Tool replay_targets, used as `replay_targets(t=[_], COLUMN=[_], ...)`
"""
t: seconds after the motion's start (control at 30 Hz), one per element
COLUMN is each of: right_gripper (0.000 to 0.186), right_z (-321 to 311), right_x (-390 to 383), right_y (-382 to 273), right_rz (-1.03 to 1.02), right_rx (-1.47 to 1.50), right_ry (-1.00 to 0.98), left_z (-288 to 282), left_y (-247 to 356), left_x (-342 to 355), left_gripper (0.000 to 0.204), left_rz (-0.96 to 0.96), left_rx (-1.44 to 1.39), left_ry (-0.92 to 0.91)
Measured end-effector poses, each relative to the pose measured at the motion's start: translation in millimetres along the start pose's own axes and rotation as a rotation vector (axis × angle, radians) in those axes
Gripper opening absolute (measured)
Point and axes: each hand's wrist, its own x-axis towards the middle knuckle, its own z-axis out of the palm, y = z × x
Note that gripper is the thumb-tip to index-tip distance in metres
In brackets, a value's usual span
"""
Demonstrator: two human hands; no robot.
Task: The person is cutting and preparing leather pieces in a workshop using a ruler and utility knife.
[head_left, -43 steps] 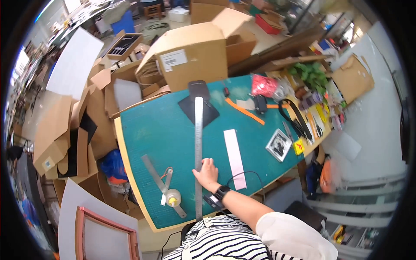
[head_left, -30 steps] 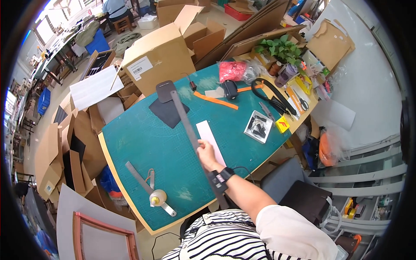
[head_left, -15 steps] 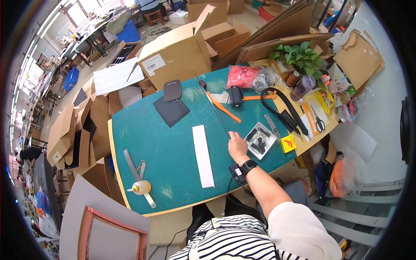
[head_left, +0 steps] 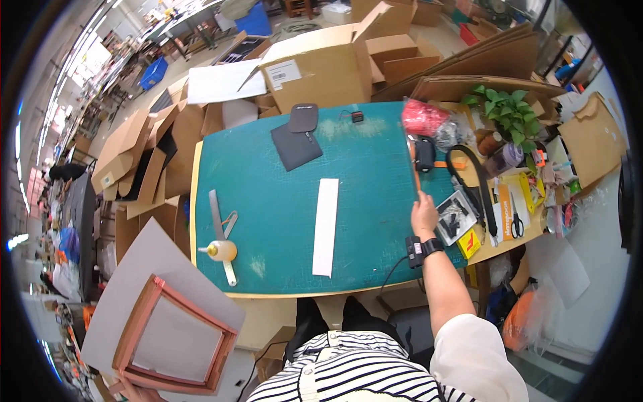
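My right hand (head_left: pixel 423 216) is closed round the near end of a long thin strip (head_left: pixel 413 161), seen on edge, on the right of the green cutting mat (head_left: pixel 268 201). The strip's far part lies beside a black object (head_left: pixel 424 154) and an orange strap (head_left: pixel 450 165). Close to my knuckles is a white tray of small black parts (head_left: pixel 457 218), with a yellow box (head_left: pixel 470 244) touching it. At lower left, my left hand (head_left: pixel 134 390) grips the edge of a grey board with a reddish frame (head_left: pixel 179 335); its fingers are partly hidden. A white strip (head_left: pixel 325 228) lies mid-mat.
On the mat's left are a glue bottle (head_left: pixel 222 250) and metal rulers (head_left: pixel 216 214). Dark flat pieces (head_left: pixel 297 146) and a small black device (head_left: pixel 357 116) lie farther back. Cardboard boxes (head_left: pixel 315 70) stand behind; a plant (head_left: pixel 506 114), a black belt (head_left: pixel 479 187) and scissors (head_left: pixel 516 218) are at right.
My right hand has moved right across the mat with the thin strip, and the orange strap has shifted right. The framed board has come farther into view, with my left hand on it.
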Motion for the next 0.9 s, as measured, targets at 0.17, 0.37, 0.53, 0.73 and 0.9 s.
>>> replay_targets(t=[0.17,0.37,0.53,0.73,0.9], right_gripper=[0.049,0.042,0.044,0.023,0.016], right_z=[-17,22,21,-1,-35], right_x=[-41,-140,-129,-57,-51], right_y=[-80,-149,-128,-9,15], right_rz=[-0.232,-0.829,-0.743,-0.452,0.052], right_rx=[0.036,0.169,-0.02,-0.012,0.692], right_ry=[0.074,-0.244,-0.339,-0.062,-0.227], left_z=[-45,-8,59,222,345], left_y=[-1,10,-2,-64,-132], left_x=[-11,-18,-22,-35,-92], left_gripper=[0.043,0.047,0.032,0.016,0.012], left_rz=[-0.147,-0.274,-0.21,-0.443,-0.594], left_rx=[-0.038,-0.128,-0.353,-0.696,-0.607], left_ry=[0.009,-0.037,-0.251,-0.345,-0.212])
